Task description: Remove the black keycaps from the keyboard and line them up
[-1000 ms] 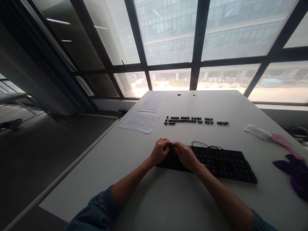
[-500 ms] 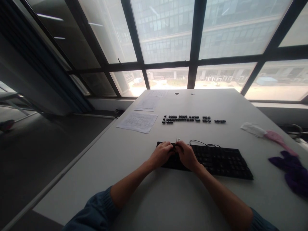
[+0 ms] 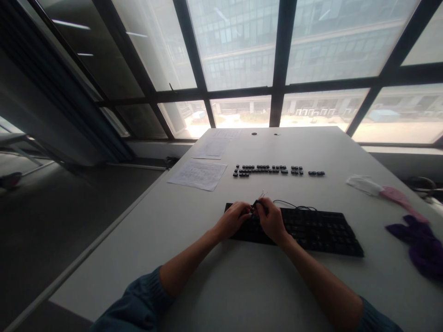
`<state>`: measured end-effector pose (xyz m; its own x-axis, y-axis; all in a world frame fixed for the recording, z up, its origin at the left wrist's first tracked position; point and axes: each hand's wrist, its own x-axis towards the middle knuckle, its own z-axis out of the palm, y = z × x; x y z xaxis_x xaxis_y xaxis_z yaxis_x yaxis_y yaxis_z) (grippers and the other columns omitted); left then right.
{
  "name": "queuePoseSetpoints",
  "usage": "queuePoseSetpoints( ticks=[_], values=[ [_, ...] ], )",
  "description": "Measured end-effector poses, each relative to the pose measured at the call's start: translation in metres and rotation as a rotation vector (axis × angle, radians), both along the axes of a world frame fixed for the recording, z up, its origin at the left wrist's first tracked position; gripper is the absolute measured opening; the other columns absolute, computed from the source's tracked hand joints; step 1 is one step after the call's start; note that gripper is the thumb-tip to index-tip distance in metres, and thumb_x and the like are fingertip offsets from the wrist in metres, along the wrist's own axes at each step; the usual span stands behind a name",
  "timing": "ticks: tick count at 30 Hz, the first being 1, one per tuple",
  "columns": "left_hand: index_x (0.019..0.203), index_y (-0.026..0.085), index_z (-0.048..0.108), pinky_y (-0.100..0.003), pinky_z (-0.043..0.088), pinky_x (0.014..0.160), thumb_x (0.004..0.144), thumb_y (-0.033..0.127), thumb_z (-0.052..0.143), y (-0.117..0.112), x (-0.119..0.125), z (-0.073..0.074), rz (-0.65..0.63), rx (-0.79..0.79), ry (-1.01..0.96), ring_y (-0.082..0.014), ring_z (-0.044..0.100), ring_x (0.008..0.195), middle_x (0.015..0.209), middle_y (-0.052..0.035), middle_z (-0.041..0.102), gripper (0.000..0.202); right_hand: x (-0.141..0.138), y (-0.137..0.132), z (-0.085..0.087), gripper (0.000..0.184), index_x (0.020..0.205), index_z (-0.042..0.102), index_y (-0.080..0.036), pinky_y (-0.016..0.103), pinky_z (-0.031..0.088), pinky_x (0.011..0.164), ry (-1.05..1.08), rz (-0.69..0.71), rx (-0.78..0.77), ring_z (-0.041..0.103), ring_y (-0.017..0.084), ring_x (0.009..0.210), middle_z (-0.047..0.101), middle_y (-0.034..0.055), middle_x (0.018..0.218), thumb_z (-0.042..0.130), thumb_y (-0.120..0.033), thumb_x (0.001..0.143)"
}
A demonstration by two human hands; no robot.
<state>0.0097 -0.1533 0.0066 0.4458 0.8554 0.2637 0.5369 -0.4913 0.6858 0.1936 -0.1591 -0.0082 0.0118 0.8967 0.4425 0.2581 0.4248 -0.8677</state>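
My left hand [image 3: 234, 220] and right hand [image 3: 272, 219] are meeting fingertip to fingertip over the left end of the flat black keyboard [image 3: 311, 228]. The right is pinching a thin pale wire tool [image 3: 262, 195]. I cannot tell what the left is gripping. Small square keycaps [image 3: 273, 170] are lying in rows beyond.

Office, big grid windows [image 3: 242, 46], white desk [image 3: 242, 286], keyboard [image 3: 311, 228], printed papers [image 3: 198, 174]
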Motion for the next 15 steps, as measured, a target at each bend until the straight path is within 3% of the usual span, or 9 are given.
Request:
queuePoseSetpoints(
  ticks=[6, 15],
  values=[
    [0.109, 0.023, 0.054, -0.032, 0.048, 0.083, 0.086, 0.028, 0.067, 0.0023, -0.0034, -0.0006, -0.016, -0.067, -0.058, -0.0174, 0.06, 0.089, 0.097, -0.0015, 0.065, 0.027, -0.0004, -0.0003, 0.0024, 0.012, 0.094, 0.055, -0.021, 0.03, 0.052, 0.065, 0.054, 0.012, -0.031, 0.067, 0.019, 0.065, 0.065, 0.0006, 0.07, 0.051, -0.032, 0.096],
    [0.106, 0.022, 0.055, -0.035, 0.047, 0.087, 0.084, 0.025, 0.068, 0.0004, -0.0069, -0.0042, -0.041, -0.001, 0.051, -0.0203, 0.058, 0.095, 0.102, -0.004, 0.063, 0.026, 0.0003, -0.0012, 0.004, 0.013, 0.09, 0.057, -0.021, 0.028, 0.048, 0.062, -0.082, 0.069, 0.012, 0.062, 0.017, 0.061, 0.064, -0.0001, 0.068, 0.049, -0.03, 0.095]
  ],
)
